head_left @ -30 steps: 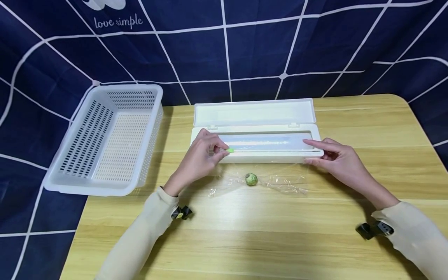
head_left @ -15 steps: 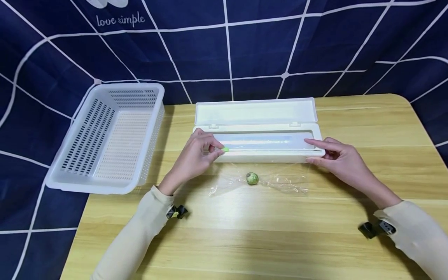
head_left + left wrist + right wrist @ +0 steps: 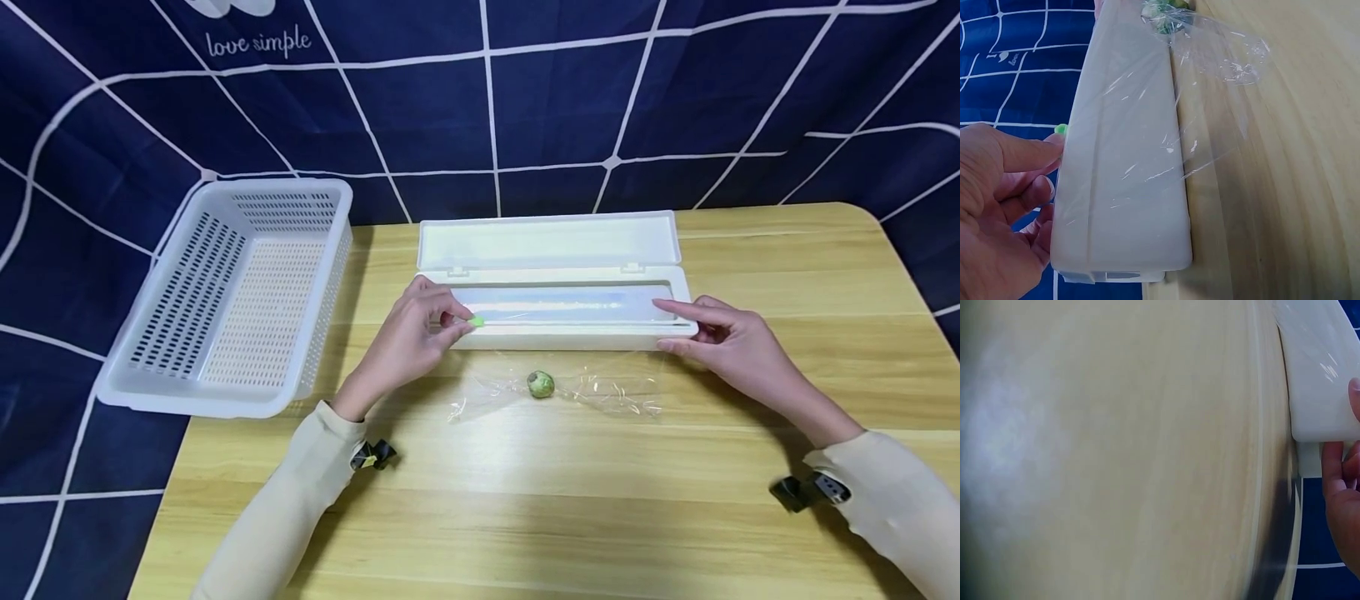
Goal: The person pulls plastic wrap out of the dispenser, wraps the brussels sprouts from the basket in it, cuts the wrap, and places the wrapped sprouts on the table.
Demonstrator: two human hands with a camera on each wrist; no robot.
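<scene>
A long white cling film box (image 3: 570, 337) lies with its lid (image 3: 547, 242) folded back and a roll of film (image 3: 555, 302) inside. At its front edge, toward the left end, my left hand (image 3: 408, 329) pinches a small bright green slide cutter (image 3: 477, 321) between thumb and forefinger. My right hand (image 3: 723, 333) grips the box's right end, forefinger over the top edge and thumb at the front. Clear film (image 3: 615, 392) drapes over the front onto the table, around a small round green item (image 3: 540, 384) like a vegetable. In the left wrist view the film (image 3: 1210, 112) hangs over the box's front.
A white perforated plastic basket (image 3: 300, 367) stands at the table's left side. The wooden table (image 3: 570, 517) reaches back to a dark blue cloth (image 3: 562, 108) with white lines, hanging behind the box.
My left hand has slid leftward along the box's front edge, with the green slide cutter in its fingers. My right hand keeps its grip on the right end.
</scene>
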